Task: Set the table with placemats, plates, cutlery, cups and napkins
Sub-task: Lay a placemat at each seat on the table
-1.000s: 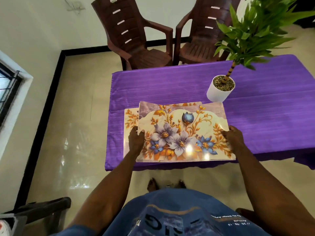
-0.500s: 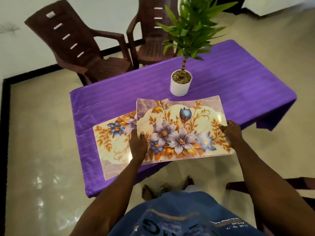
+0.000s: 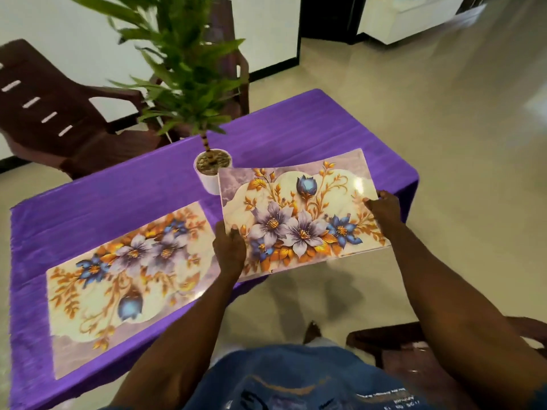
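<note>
Holding a floral placemat (image 3: pixel 299 214) over the table (image 3: pixel 296 137) just right of the potted plant (image 3: pixel 211 170) | left hand (image 3: pixel 229 250) and right hand (image 3: pixel 384 208) pinch its short ends | long axis runs left-right | bud points away from me | second placemat (image 3: pixel 124 279) lies flat left of the plant | shirt lettering unreadable, I can't tell
</note>
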Available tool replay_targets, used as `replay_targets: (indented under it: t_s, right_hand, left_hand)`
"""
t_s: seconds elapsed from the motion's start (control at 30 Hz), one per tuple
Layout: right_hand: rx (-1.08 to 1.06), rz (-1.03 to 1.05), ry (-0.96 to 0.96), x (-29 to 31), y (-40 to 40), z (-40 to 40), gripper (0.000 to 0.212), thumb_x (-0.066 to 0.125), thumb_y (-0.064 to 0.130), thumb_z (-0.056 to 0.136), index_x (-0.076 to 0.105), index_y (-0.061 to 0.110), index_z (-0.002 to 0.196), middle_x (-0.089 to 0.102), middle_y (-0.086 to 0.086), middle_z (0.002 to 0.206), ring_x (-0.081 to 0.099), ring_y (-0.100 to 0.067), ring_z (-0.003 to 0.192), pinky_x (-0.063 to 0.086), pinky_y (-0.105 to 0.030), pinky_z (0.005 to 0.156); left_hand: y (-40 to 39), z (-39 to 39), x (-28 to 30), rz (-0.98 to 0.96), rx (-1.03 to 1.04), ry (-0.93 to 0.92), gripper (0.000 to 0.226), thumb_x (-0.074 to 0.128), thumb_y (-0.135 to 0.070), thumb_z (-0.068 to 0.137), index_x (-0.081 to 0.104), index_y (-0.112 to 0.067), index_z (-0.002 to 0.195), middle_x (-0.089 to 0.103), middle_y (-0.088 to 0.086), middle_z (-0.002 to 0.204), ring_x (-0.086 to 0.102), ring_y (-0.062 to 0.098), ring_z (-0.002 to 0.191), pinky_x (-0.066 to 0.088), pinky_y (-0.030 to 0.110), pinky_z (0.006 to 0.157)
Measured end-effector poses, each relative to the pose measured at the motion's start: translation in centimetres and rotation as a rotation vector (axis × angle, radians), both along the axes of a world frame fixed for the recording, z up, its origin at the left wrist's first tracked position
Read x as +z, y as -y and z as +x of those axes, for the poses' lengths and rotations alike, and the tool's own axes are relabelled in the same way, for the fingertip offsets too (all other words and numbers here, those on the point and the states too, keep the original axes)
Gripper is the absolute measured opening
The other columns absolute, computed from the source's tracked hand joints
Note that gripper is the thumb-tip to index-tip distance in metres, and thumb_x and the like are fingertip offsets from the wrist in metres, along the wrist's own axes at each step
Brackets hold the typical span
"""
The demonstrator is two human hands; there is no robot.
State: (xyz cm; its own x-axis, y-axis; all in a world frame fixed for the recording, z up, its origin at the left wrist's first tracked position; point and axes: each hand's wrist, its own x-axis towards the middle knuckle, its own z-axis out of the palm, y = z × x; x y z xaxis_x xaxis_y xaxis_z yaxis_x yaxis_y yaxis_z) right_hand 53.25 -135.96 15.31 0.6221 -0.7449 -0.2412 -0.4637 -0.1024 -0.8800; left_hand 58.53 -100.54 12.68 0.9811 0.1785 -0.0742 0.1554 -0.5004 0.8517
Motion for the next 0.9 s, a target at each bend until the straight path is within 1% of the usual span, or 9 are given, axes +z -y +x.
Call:
replay_targets:
  t_s: [0.07, 0.13, 0.2, 0.3, 0.43, 0.53, 0.67, 0.77, 0.9]
  right_hand:
    - [0.009, -0.037, -0.024, -0.1, 2.8, 0.4, 0.008, 0.07, 0.009, 0.084, 0.067, 0.01, 0.091, 0.066, -0.007, 0.086, 0.058, -0.018, 0.077, 0.045, -0.028, 0.069]
    - [0.023, -0.063, -0.066, -0.2, 5.7, 1.4, 0.015, 0.07, 0.013, 0.083, 0.069, 0.004, 0.095, 0.066, -0.008, 0.088, 0.06, -0.02, 0.081, 0.046, -0.03, 0.073]
    - [0.041, -0.097, -0.088, -0.3, 7.8, 2.3, 0.021, 0.07, 0.015, 0.083, 0.068, 0.002, 0.099, 0.067, -0.009, 0.092, 0.06, -0.022, 0.083, 0.047, -0.032, 0.074]
    - [0.071, -0.112, -0.101, -0.6, 10.2, 4.2, 0.02, 0.07, 0.017, 0.084, 0.068, 0.002, 0.098, 0.068, -0.01, 0.091, 0.063, -0.024, 0.082, 0.044, -0.029, 0.068]
    - [0.115, -0.131, -0.112, -1.4, 12.8, 8.4, 0.025, 0.07, 0.021, 0.085, 0.069, 0.003, 0.102, 0.07, -0.011, 0.096, 0.066, -0.027, 0.088, 0.047, -0.031, 0.071]
    - [0.171, -0.156, -0.135, -2.4, 14.6, 11.8, 0.022, 0.07, 0.022, 0.085, 0.068, 0.006, 0.099, 0.067, -0.008, 0.092, 0.063, -0.025, 0.085, 0.046, -0.033, 0.07]
    - [0.236, -0.166, -0.173, -4.4, 17.0, 16.3, 0.018, 0.074, 0.025, 0.075, 0.063, 0.014, 0.083, 0.058, -0.005, 0.079, 0.054, -0.02, 0.073, 0.04, -0.033, 0.064]
    - [0.254, -0.167, -0.205, -5.7, 18.2, 18.5, 0.021, 0.075, 0.025, 0.072, 0.066, 0.007, 0.08, 0.059, -0.005, 0.074, 0.056, -0.021, 0.072, 0.041, -0.033, 0.063]
    - [0.302, -0.217, -0.299, -6.8, 19.4, 20.3, 0.026, 0.077, 0.02, 0.077, 0.069, 0.001, 0.092, 0.069, -0.016, 0.092, 0.064, -0.028, 0.087, 0.037, -0.03, 0.067]
  left_hand:
    - [2.7, 0.1, 0.3, -0.02, 0.037, -0.036, 0.03, 0.047, -0.013, 0.1, 0.05, -0.001, 0.128, 0.056, 0.021, 0.127, 0.052, 0.038, 0.116, 0.037, 0.034, 0.09]
    - [5.1, 0.5, 0.3, -0.067, 0.087, -0.066, 0.028, 0.048, -0.013, 0.1, 0.05, -0.002, 0.125, 0.057, 0.019, 0.126, 0.052, 0.036, 0.116, 0.038, 0.032, 0.09]
    - [6.8, 1.0, 0.1, -0.103, 0.114, -0.088, 0.028, 0.048, -0.014, 0.099, 0.051, -0.002, 0.125, 0.058, 0.018, 0.127, 0.053, 0.035, 0.117, 0.038, 0.033, 0.09]
    - [9.1, 2.1, -0.3, -0.134, 0.155, -0.123, 0.03, 0.05, -0.015, 0.099, 0.051, -0.003, 0.127, 0.058, 0.017, 0.128, 0.054, 0.033, 0.117, 0.041, 0.034, 0.09]
    - [11.4, 4.9, -1.0, -0.16, 0.235, -0.138, 0.03, 0.052, -0.014, 0.096, 0.053, -0.004, 0.124, 0.061, 0.017, 0.124, 0.057, 0.034, 0.113, 0.045, 0.038, 0.088]
    - [12.7, 7.3, -2.4, -0.136, 0.27, -0.143, 0.029, 0.054, -0.015, 0.094, 0.055, -0.004, 0.12, 0.063, 0.017, 0.12, 0.058, 0.035, 0.109, 0.047, 0.04, 0.087]
    - [14.5, 10.2, -3.9, -0.131, 0.313, -0.171, 0.027, 0.055, -0.014, 0.092, 0.057, -0.005, 0.117, 0.065, 0.018, 0.116, 0.06, 0.034, 0.103, 0.043, 0.034, 0.08]
    - [15.9, 11.3, -4.9, -0.126, 0.346, -0.193, 0.026, 0.055, -0.013, 0.091, 0.059, -0.005, 0.116, 0.065, 0.019, 0.115, 0.06, 0.035, 0.103, 0.04, 0.031, 0.078]
    - [17.2, 11.3, -5.4, -0.105, 0.434, -0.263, 0.028, 0.056, -0.012, 0.09, 0.058, -0.004, 0.116, 0.065, 0.019, 0.116, 0.06, 0.035, 0.105, 0.04, 0.032, 0.08]
